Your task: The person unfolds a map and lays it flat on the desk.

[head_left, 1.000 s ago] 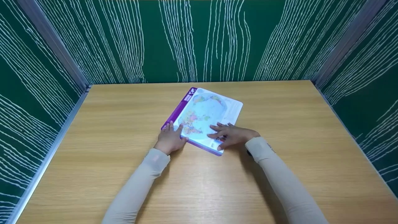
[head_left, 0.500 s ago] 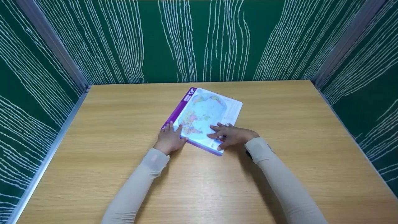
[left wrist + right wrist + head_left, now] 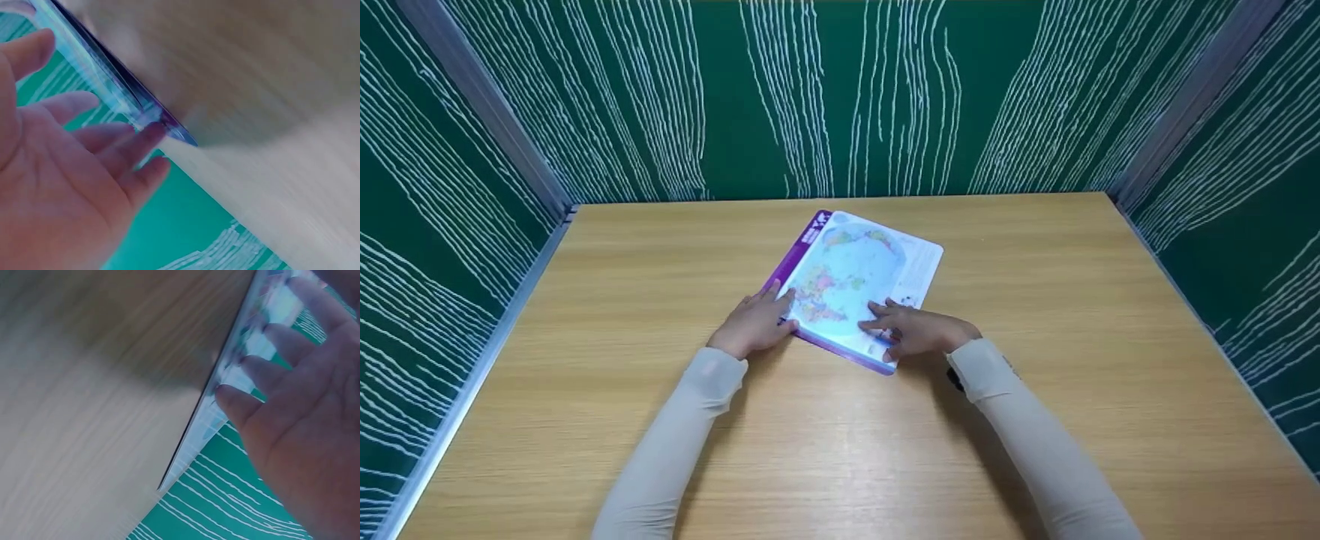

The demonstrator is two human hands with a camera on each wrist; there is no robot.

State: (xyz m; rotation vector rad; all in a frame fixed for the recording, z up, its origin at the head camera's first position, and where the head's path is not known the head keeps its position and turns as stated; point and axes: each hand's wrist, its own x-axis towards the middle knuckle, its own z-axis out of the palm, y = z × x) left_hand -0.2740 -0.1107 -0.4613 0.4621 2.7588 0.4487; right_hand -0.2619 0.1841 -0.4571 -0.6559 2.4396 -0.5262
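Note:
A flat world map sheet [image 3: 851, 274] with rounded corners and a purple band along its left side lies at an angle on the table. My left hand [image 3: 754, 324] is at its near left corner, the fingers extended over the purple band and the thumb at the near edge. In the left wrist view, a dark gap shows along the edge of the map [image 3: 84, 62], as if it has two layers. My right hand [image 3: 921, 330] has its spread fingertips on the map's near right part. From the right wrist, several fingertips meet the printed surface [image 3: 198, 430].
The wooden table [image 3: 840, 450] extends around the map on all sides. Green panels with white wavy lines [image 3: 750, 112] stand behind it and at both sides, with grey metal posts [image 3: 487, 97] at the corners.
My left hand has slid slightly left and outward along the map's corner, uncovering more of its near edge. The right hand and the map have barely moved.

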